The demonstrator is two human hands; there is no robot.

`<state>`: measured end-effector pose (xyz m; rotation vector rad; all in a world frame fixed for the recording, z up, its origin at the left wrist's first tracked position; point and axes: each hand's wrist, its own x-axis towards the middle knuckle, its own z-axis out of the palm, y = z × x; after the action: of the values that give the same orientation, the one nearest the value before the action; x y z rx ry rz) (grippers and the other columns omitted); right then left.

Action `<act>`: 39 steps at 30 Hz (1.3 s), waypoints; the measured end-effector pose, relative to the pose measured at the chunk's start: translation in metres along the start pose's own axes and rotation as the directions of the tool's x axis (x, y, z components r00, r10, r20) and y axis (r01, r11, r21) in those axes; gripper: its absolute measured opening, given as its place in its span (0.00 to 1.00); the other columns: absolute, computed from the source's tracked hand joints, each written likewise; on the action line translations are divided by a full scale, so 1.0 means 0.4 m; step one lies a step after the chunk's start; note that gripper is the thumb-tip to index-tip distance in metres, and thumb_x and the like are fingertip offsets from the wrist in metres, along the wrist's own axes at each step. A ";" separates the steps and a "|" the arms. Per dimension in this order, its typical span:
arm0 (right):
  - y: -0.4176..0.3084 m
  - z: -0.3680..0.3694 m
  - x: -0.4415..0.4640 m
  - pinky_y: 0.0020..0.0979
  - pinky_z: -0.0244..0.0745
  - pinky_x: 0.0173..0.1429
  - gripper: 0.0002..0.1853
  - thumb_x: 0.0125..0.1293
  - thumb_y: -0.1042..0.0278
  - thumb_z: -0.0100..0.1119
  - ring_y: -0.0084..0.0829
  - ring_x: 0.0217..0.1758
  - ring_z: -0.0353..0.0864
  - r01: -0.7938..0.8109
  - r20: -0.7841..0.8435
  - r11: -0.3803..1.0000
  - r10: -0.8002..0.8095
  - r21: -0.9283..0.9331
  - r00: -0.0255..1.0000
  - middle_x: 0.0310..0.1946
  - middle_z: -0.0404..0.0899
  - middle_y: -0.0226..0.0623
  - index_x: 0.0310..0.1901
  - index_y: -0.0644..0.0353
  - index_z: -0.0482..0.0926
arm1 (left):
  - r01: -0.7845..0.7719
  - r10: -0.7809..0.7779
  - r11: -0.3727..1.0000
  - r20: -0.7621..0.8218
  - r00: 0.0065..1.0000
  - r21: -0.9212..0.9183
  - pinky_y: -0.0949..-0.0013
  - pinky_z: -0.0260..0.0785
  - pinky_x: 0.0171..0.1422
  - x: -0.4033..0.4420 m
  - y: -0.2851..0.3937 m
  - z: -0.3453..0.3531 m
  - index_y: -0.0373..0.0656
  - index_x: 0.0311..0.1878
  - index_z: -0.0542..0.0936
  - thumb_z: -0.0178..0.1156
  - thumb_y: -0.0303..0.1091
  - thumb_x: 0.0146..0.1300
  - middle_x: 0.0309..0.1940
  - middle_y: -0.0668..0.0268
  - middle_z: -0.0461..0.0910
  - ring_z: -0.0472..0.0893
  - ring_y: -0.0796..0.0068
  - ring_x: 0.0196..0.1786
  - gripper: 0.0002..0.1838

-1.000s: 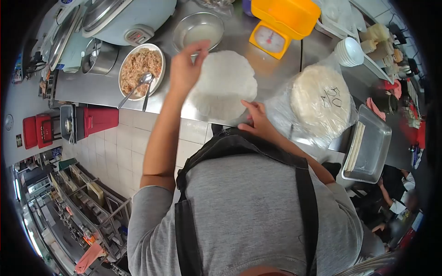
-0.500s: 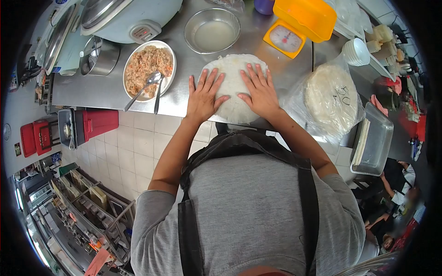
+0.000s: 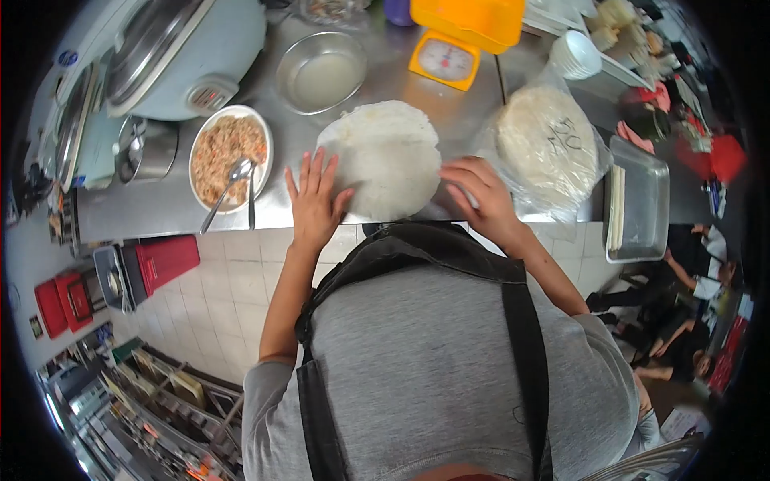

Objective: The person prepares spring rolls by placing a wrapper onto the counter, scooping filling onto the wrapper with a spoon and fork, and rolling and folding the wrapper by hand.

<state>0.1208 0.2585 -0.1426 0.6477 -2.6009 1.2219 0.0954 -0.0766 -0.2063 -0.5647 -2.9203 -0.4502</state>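
Note:
A round white wrapper sheet [image 3: 385, 160], perhaps a stack of them, lies flat on the steel table in front of me. My left hand [image 3: 315, 200] rests at its left edge, open, with the fingers stretched out and spread. At the right edge is my right hand [image 3: 485, 196]; its fingers are bent towards the rim, and the thumb stands apart from them. The fingertips meet or nearly meet the edge, and I see nothing held. To the left stands an oval dish of minced filling [image 3: 228, 152] with a spoon [image 3: 237, 172] and a second utensil [image 3: 252, 200] in it.
Behind the sheet is a metal bowl of cloudy liquid [image 3: 325, 80]. A yellow scale [image 3: 445, 60] stands further right, near a bagged stack of wrappers [image 3: 545, 144]. A large rice cooker [image 3: 200, 56] is at back left, a metal tray [image 3: 646, 200] at right. Other people are at far right.
Both hands have slid outward from the top of the sheet to its sides. My right fingers, flat before, are now bent at the right rim. The camera view has shifted.

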 end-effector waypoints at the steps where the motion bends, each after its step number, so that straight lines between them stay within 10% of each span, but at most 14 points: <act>1: -0.008 -0.041 -0.035 0.43 0.76 0.61 0.18 0.62 0.83 0.61 0.49 0.59 0.80 -0.013 -0.095 1.000 0.010 -0.027 0.995 0.54 0.81 0.44 0.53 0.59 0.82 | -0.002 0.002 1.000 -0.009 1.000 -0.031 0.33 0.36 0.85 -0.004 0.008 -0.004 0.51 0.80 0.66 0.66 0.45 0.69 0.82 0.59 0.61 0.56 0.50 0.84 0.38; 5: 0.091 -0.106 -0.189 0.40 0.79 0.55 0.19 0.56 0.93 0.54 0.50 0.53 0.82 -0.473 -0.160 0.880 0.462 -0.040 0.872 0.48 0.83 0.45 0.45 0.63 0.83 | -0.015 0.010 0.994 -0.048 0.999 -0.111 0.36 0.38 0.86 -0.001 0.018 0.007 0.51 0.76 0.70 0.68 0.32 0.66 0.80 0.60 0.64 0.59 0.50 0.83 0.35; 9: 0.163 -0.111 -0.234 0.48 0.69 0.73 0.26 0.56 0.83 0.66 0.54 0.71 0.73 -0.276 -0.225 0.801 0.180 -0.532 0.958 0.67 0.77 0.45 0.58 0.54 0.83 | -0.062 0.058 0.993 -0.049 0.997 -0.104 0.37 0.40 0.86 0.039 0.027 0.001 0.51 0.74 0.73 0.67 0.27 0.64 0.78 0.60 0.66 0.61 0.51 0.82 0.34; 16: 0.227 -0.141 -0.160 0.50 0.67 0.69 0.33 0.51 0.67 0.79 0.48 0.68 0.74 -0.343 -0.284 0.738 0.210 -0.581 0.935 0.67 0.77 0.37 0.61 0.48 0.81 | -0.155 0.148 0.979 -0.064 0.987 -0.132 0.37 0.41 0.86 0.112 0.061 0.018 0.52 0.73 0.74 0.67 0.26 0.63 0.76 0.60 0.67 0.63 0.52 0.81 0.33; 20: 0.300 -0.154 -0.171 0.43 0.76 0.56 0.18 0.55 0.67 0.75 0.43 0.54 0.82 -0.253 -0.306 0.831 0.105 -0.496 0.946 0.51 0.85 0.40 0.49 0.53 0.86 | -0.171 0.167 0.976 -0.040 0.985 -0.137 0.39 0.42 0.86 0.107 0.068 0.071 0.51 0.72 0.75 0.64 0.27 0.66 0.76 0.60 0.68 0.64 0.53 0.80 0.30; 26: 0.384 -0.196 -0.160 0.41 0.79 0.56 0.14 0.61 0.65 0.74 0.52 0.50 0.84 -0.462 -0.334 0.872 0.392 -0.163 0.857 0.46 0.86 0.48 0.46 0.61 0.90 | -0.137 0.133 0.980 -0.033 0.991 -0.144 0.42 0.42 0.87 0.091 0.076 0.092 0.50 0.70 0.77 0.59 0.30 0.71 0.75 0.60 0.69 0.64 0.54 0.80 0.24; 33: 0.406 -0.290 -0.121 0.30 0.80 0.52 0.13 0.64 0.64 0.76 0.25 0.47 0.86 -0.696 0.044 0.668 0.713 0.264 0.700 0.46 0.89 0.42 0.44 0.63 0.90 | -0.129 0.126 0.981 -0.028 0.992 -0.147 0.44 0.41 0.87 0.092 0.082 0.087 0.50 0.70 0.77 0.58 0.30 0.72 0.75 0.61 0.70 0.65 0.55 0.80 0.23; 36: 0.374 -0.292 -0.133 0.36 0.79 0.58 0.18 0.60 0.65 0.77 0.33 0.54 0.85 -0.630 -0.018 0.764 0.638 0.137 0.770 0.53 0.87 0.39 0.52 0.58 0.89 | -0.130 0.126 0.979 -0.038 0.991 -0.155 0.45 0.41 0.87 0.090 0.076 0.093 0.50 0.70 0.78 0.59 0.30 0.72 0.75 0.61 0.70 0.65 0.55 0.80 0.23; 39: 0.261 -0.266 -0.167 0.42 0.71 0.68 0.29 0.55 0.65 0.79 0.44 0.65 0.79 -0.228 -0.081 0.903 0.213 -0.363 0.974 0.63 0.81 0.41 0.61 0.56 0.83 | -0.123 0.119 0.979 -0.036 0.992 -0.160 0.45 0.41 0.87 0.091 0.080 0.090 0.50 0.70 0.78 0.58 0.30 0.72 0.75 0.61 0.71 0.65 0.55 0.80 0.23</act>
<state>0.1303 0.4191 -0.1694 0.2581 -2.8191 0.7428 0.0713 -0.0245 -0.2251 -0.7471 -2.8214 -0.6781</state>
